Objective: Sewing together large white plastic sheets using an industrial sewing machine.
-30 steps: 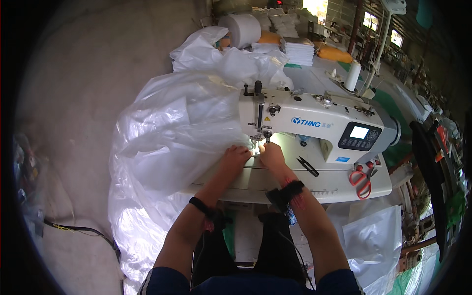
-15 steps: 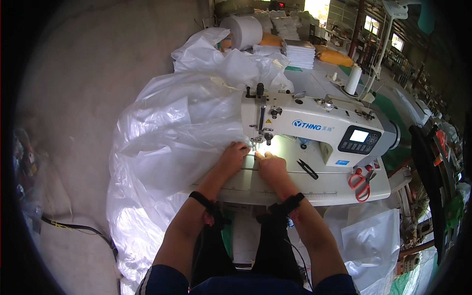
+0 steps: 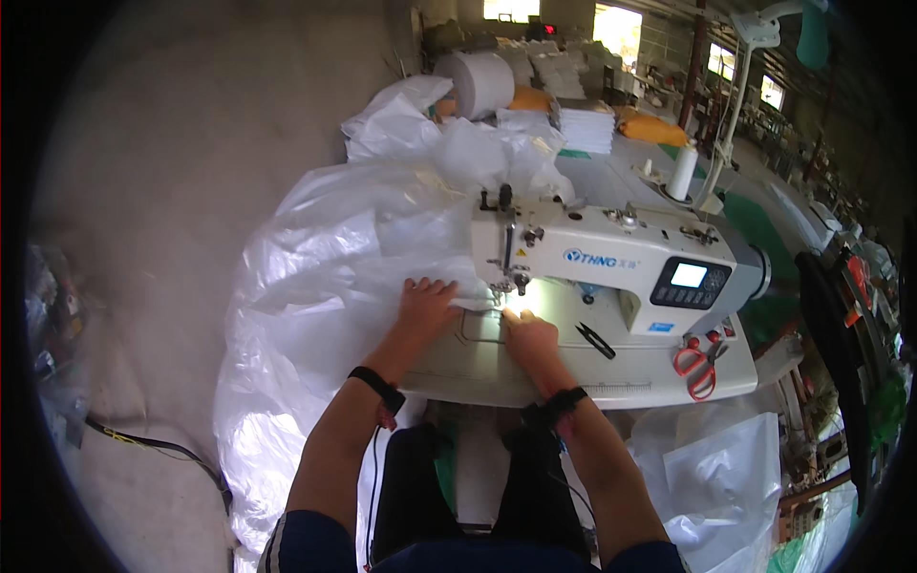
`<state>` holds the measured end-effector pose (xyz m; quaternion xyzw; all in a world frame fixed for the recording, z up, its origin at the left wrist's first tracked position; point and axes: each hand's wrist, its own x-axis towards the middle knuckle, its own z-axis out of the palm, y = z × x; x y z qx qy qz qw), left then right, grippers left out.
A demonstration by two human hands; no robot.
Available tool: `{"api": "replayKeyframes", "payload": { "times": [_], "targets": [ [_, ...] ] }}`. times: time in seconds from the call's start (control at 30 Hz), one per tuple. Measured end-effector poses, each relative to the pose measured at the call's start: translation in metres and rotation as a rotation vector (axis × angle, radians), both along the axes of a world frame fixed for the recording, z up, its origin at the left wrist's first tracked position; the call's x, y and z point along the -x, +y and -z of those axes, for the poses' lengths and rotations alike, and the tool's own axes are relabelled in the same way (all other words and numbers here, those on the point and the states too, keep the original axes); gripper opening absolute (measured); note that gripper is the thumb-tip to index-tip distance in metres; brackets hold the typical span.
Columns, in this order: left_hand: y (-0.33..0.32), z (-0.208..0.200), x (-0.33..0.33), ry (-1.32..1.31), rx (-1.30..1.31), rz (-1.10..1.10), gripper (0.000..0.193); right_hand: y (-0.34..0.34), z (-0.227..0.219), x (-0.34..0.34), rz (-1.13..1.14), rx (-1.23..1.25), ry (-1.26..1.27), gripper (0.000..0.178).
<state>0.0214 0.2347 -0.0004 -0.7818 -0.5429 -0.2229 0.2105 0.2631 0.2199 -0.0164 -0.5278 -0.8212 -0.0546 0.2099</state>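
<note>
Left hand (image 3: 427, 304) flat, fingers spread on the thin translucent white plastic sheet (image 3: 325, 286), right hand (image 3: 531, 336) pressing its edge, gripping nothing; sheet likely light, limp, slippery—hold near needle.

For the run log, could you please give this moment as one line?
left hand: flat on plastic sheet | right hand: flat on sewing machine bed by needle | scissors: idle, right
</note>
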Motion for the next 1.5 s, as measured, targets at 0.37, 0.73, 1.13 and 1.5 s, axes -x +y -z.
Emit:
{"api": "replayKeyframes", "payload": {
  "times": [0.37, 0.73, 1.13, 1.5],
  "targets": [
    [-0.105, -0.085, 0.136, 0.261, 0.372, -0.313, 0.014, -0.123, -0.015, 0.032, -0.261, 0.991, 0.985, 0.038],
    [-0.287, -0.121, -0.047, 0.031, 0.945, 0.557, 0.034, -0.208, 0.034, 0.021, -0.804, 0.652, 0.569, 0.035],
    [-0.054, -0.046, 0.075, -0.137, 0.642, -0.433, 0.062, -0.283, 0.070, -0.104, -0.045, 1.587, 1.031, 0.036],
    [-0.145, 0.001, 0.267, -0.231, 0.592, -0.989, 0.065, -0.257, 0.093, 0.054, -0.299, 1.572, 1.094, 0.031]
  ]
}}
